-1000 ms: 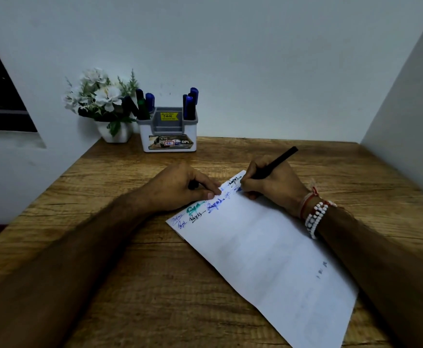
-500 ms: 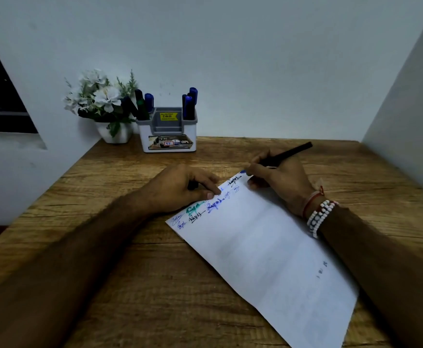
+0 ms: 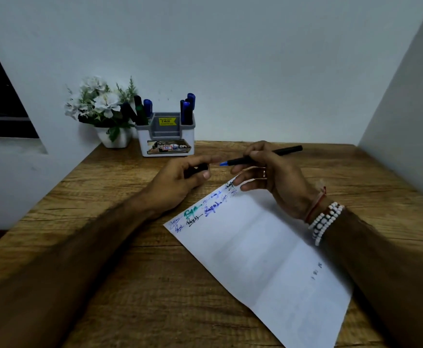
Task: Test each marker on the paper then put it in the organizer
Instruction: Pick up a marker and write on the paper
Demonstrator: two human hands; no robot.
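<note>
My right hand [image 3: 273, 177] holds a black marker [image 3: 284, 151] with a blue tip, lifted off the paper and lying nearly level, tip pointing left. Its black cap [image 3: 195, 170] is gripped in my left hand [image 3: 180, 182], a short gap left of the tip. The white paper [image 3: 263, 257] lies slanted on the wooden table, with blue, green and black scribbles along its upper left edge. The white and grey organizer [image 3: 166, 136] stands at the back against the wall, with several blue and dark markers upright in its two side compartments.
A white pot of white flowers [image 3: 99, 106] stands left of the organizer, touching the wall. Walls close in the table [image 3: 130, 272] at the back and right. A dark window opening is at the far left.
My right hand has lifted the marker off the paper and turned its tip toward my left hand. My left hand has left the paper's edge and risen with the cap.
</note>
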